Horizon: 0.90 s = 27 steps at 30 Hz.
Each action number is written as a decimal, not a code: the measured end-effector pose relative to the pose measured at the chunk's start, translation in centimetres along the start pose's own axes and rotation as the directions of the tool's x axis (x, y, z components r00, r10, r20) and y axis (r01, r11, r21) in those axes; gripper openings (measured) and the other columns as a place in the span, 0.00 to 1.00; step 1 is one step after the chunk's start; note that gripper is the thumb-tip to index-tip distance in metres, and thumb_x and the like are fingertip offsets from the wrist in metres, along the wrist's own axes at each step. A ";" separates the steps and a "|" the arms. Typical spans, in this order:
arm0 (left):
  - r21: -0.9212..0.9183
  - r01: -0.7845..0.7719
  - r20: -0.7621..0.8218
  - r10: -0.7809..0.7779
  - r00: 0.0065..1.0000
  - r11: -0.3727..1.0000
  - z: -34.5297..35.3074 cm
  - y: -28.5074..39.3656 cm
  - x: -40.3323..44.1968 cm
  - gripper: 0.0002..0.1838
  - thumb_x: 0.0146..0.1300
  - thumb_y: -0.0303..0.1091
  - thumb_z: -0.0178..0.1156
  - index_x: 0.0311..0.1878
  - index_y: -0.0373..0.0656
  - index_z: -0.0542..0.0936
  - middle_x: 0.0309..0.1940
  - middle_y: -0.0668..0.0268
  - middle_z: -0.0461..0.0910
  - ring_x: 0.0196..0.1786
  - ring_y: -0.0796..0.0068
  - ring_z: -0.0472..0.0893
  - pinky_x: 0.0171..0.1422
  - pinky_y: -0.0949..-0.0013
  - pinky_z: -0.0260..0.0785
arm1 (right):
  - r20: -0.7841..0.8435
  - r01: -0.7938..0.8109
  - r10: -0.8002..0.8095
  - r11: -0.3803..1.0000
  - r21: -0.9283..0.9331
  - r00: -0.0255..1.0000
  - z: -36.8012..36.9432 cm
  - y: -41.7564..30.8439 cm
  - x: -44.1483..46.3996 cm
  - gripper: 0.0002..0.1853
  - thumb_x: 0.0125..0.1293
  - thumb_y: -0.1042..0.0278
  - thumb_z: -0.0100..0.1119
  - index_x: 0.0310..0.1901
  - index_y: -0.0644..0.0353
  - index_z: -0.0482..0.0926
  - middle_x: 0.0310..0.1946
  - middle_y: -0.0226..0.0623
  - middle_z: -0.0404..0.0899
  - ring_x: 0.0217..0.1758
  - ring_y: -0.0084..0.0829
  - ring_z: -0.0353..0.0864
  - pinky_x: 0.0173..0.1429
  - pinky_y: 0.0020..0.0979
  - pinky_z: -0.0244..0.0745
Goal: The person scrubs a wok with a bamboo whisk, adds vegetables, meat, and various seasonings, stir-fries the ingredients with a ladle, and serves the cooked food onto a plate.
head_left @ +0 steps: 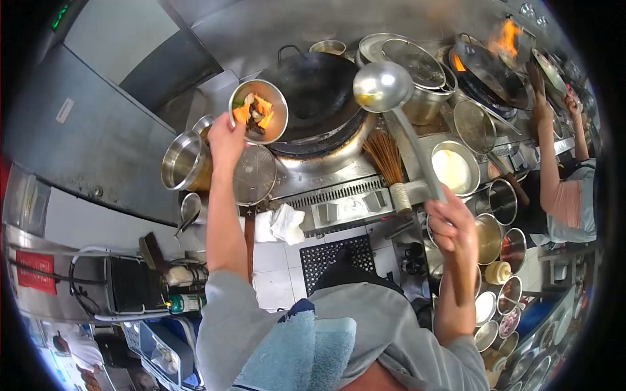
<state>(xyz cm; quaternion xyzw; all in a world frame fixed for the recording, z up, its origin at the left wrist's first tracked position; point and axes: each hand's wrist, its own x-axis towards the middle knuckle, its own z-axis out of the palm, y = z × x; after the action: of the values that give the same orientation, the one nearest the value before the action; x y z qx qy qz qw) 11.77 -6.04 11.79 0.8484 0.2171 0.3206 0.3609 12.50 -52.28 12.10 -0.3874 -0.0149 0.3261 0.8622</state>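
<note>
My left hand [228,140] grips the rim of a metal bowl [280,118], its thumb over the edge. Orange pieces [264,106] and dark pieces lie in the bowl. The bowl is held at the left edge of a large black wok [317,91], which sits on a round burner. My right hand [452,221] is wrapped round the handle of a steel ladle [385,81]. The ladle's head is raised at the right of the wok, with a little yellow matter in it.
A bamboo brush [389,163] stands right of the burner. Pots [179,163] and a strainer [254,176] are at the left. Flames [507,39] rise by a second wok [489,72], near a co-worker's arm [551,163]. Bowls of ingredients [510,320] line the right.
</note>
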 end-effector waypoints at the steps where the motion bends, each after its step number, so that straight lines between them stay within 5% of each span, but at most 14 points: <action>1: 0.109 -0.122 0.003 0.122 0.993 0.987 1.6 -1.4 2.2 0.06 0.57 0.27 0.58 0.36 0.34 0.80 0.31 0.54 0.78 0.35 0.59 0.82 0.32 0.60 0.77 | -0.047 -0.033 0.026 0.986 -0.162 0.999 1.2 1.0 2.2 0.30 0.66 0.76 0.52 0.70 0.63 0.57 0.22 0.24 0.62 0.14 0.12 0.57 0.11 0.17 0.55; 3: 0.444 -0.356 0.085 0.357 0.930 0.822 5.0 -3.3 5.7 0.09 0.54 0.25 0.56 0.38 0.36 0.81 0.43 0.46 0.78 0.47 0.46 0.78 0.59 0.51 0.69 | -0.061 -0.030 0.003 0.894 -0.447 0.998 1.6 4.3 6.6 0.34 0.64 0.75 0.56 0.72 0.60 0.57 0.22 0.26 0.66 0.14 0.16 0.62 0.13 0.21 0.60; 5: 0.525 -0.376 0.174 0.337 0.925 0.764 9.3 -5.4 7.7 0.10 0.58 0.28 0.54 0.40 0.36 0.81 0.50 0.46 0.76 0.43 0.43 0.81 0.53 0.51 0.74 | -0.092 -0.036 -0.051 0.651 -0.758 0.994 1.8 6.5 9.7 0.37 0.61 0.73 0.59 0.72 0.58 0.57 0.24 0.29 0.69 0.18 0.19 0.68 0.17 0.25 0.65; 6: 0.530 -0.414 0.217 0.353 0.910 0.740 11.3 -6.2 8.4 0.10 0.59 0.28 0.53 0.41 0.38 0.81 0.52 0.45 0.74 0.41 0.43 0.82 0.50 0.51 0.76 | -0.057 0.014 -0.122 0.515 -0.857 0.991 1.1 7.7 11.2 0.39 0.59 0.72 0.60 0.72 0.59 0.57 0.29 0.41 0.79 0.26 0.35 0.80 0.29 0.34 0.75; 9: 0.585 -0.524 0.371 0.370 0.852 0.619 14.5 -8.0 11.6 0.10 0.61 0.28 0.53 0.42 0.41 0.81 0.56 0.44 0.72 0.38 0.45 0.84 0.46 0.51 0.79 | 0.171 0.221 -0.375 0.093 -0.971 0.911 -1.2 11.4 14.0 0.39 0.57 0.73 0.60 0.72 0.60 0.57 0.39 0.57 0.82 0.42 0.55 0.82 0.47 0.42 0.75; 10: 0.604 -0.562 0.424 0.370 0.827 0.565 14.7 -7.6 12.5 0.10 0.61 0.28 0.53 0.42 0.42 0.82 0.57 0.44 0.71 0.37 0.45 0.84 0.45 0.51 0.79 | 0.042 0.094 -0.270 0.183 -0.979 0.962 0.4 10.8 13.7 0.38 0.57 0.75 0.59 0.71 0.63 0.57 0.45 0.66 0.77 0.54 0.61 0.74 0.55 0.46 0.70; 13: 0.656 -0.586 0.405 0.433 0.805 0.476 12.5 -4.7 15.8 0.11 0.63 0.29 0.52 0.46 0.41 0.80 0.59 0.44 0.70 0.38 0.47 0.84 0.45 0.51 0.79 | -0.007 0.034 -0.225 0.179 -0.983 0.974 1.3 11.2 14.0 0.40 0.56 0.76 0.59 0.71 0.62 0.57 0.53 0.64 0.74 0.58 0.56 0.74 0.61 0.42 0.69; 20: 0.570 -0.541 0.138 0.578 0.805 0.618 9.3 -0.1 13.2 0.08 0.62 0.26 0.54 0.43 0.43 0.78 0.63 0.48 0.66 0.42 0.41 0.81 0.48 0.48 0.77 | 0.157 0.174 -0.353 0.016 -0.985 0.922 -1.0 14.6 14.7 0.42 0.54 0.82 0.54 0.72 0.67 0.49 0.40 0.63 0.78 0.45 0.58 0.78 0.53 0.49 0.72; 21: 0.513 -0.603 0.235 0.575 0.783 0.611 11.5 -2.6 12.1 0.07 0.63 0.27 0.54 0.43 0.43 0.76 0.65 0.50 0.64 0.42 0.41 0.81 0.47 0.48 0.76 | 0.156 0.166 -0.361 -0.004 -0.986 0.920 -1.1 14.8 14.6 0.42 0.54 0.83 0.52 0.72 0.67 0.49 0.40 0.62 0.78 0.45 0.57 0.79 0.53 0.49 0.73; 22: 0.555 -0.691 0.537 0.434 0.723 0.464 13.1 -3.9 10.5 0.10 0.66 0.29 0.52 0.49 0.43 0.76 0.65 0.50 0.66 0.44 0.43 0.81 0.49 0.48 0.76 | 0.150 0.146 -0.318 -0.037 -0.989 0.936 -1.0 14.8 14.6 0.42 0.54 0.83 0.51 0.72 0.68 0.48 0.39 0.61 0.79 0.44 0.55 0.80 0.51 0.48 0.75; 23: 0.423 -0.672 0.485 0.475 0.734 0.608 14.8 -7.4 10.3 0.15 0.67 0.32 0.52 0.55 0.41 0.75 0.62 0.50 0.69 0.47 0.45 0.81 0.51 0.50 0.76 | 0.117 0.104 -0.279 -0.061 -0.993 0.953 -0.8 14.8 14.4 0.41 0.54 0.83 0.50 0.72 0.68 0.47 0.38 0.59 0.79 0.43 0.54 0.80 0.50 0.46 0.76; 24: 0.510 -0.572 0.564 0.253 0.786 0.642 12.4 -3.1 8.6 0.20 0.68 0.35 0.51 0.59 0.36 0.72 0.61 0.50 0.72 0.49 0.47 0.81 0.53 0.52 0.75 | 0.131 0.110 -0.230 -0.102 -0.989 0.964 -0.4 14.7 14.0 0.43 0.54 0.84 0.50 0.72 0.69 0.45 0.37 0.57 0.80 0.42 0.51 0.81 0.46 0.43 0.78; 25: 0.502 -0.613 0.492 0.382 0.783 0.610 12.1 -4.4 10.0 0.20 0.68 0.34 0.52 0.59 0.34 0.71 0.60 0.48 0.72 0.53 0.49 0.79 0.56 0.54 0.74 | 0.104 0.087 -0.146 -0.119 -0.989 0.984 0.9 13.2 12.7 0.43 0.53 0.84 0.53 0.71 0.70 0.46 0.36 0.56 0.80 0.40 0.50 0.82 0.44 0.42 0.79; 27: 0.513 -0.613 0.211 0.604 0.769 0.601 11.6 -6.4 12.1 0.17 0.68 0.32 0.53 0.55 0.30 0.74 0.61 0.44 0.70 0.59 0.51 0.75 0.62 0.56 0.70 | 0.102 0.108 -0.261 0.009 -0.994 0.960 -1.4 16.2 14.6 0.37 0.59 0.78 0.55 0.69 0.64 0.50 0.37 0.56 0.80 0.43 0.49 0.83 0.43 0.46 0.80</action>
<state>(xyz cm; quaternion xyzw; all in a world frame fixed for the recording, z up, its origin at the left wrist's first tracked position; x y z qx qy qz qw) 27.52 -0.13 5.45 0.9400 -0.0043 0.3398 -0.0305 15.49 -36.95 -3.17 -0.8870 -0.2388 0.0866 0.3857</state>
